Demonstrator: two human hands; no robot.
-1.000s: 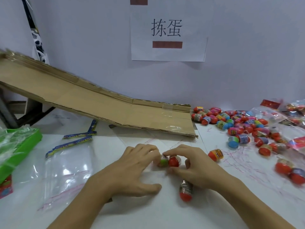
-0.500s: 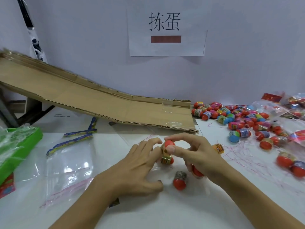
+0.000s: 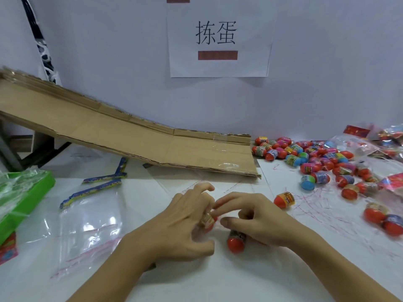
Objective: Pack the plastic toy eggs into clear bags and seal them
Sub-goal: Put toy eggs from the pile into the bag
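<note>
Egg in hand: a toy egg (image 3: 208, 221) with a red end and printed band sits at the centre of the tabletop (image 3: 196, 280), between the two hands; mostly hidden by fingers.
Left hand: the left hand (image 3: 185, 227) curls over the egg from its 9 o'clock side, fingers wrapped round it; index finger lifted clear above.
Right hand: the right hand (image 3: 257, 221) meets it from 3 o'clock, thumb and forefinger closing on the same egg or on film around it; I cannot tell which.
Second egg: a red egg (image 3: 236, 241) lies under the right palm, at 5 o'clock from the first, red end toward the person, long axis roughly 12 to 6; the hand touches it.
Key relation: both hands are on the first egg, the left holding more of it; its long axis appears to run roughly 10 to 4, though it is largely covered.
Bag: faint clear film with a pink seal line (image 3: 196, 186) shows just beyond the fingers at 12 o'clock; likely the bag being loaded.
Spare bags: clear bags (image 3: 87, 227) lie flat at 9 o'clock.
Stray egg: an orange-banded egg (image 3: 284, 199) lies near, at 2 o'clock.
Supply: a heap of eggs (image 3: 309, 158) lies well apart at 2 o'clock.
Backdrop: cardboard ramp (image 3: 130, 138) at 11 o'clock, green tray (image 3: 26, 192) far at 9.
</note>
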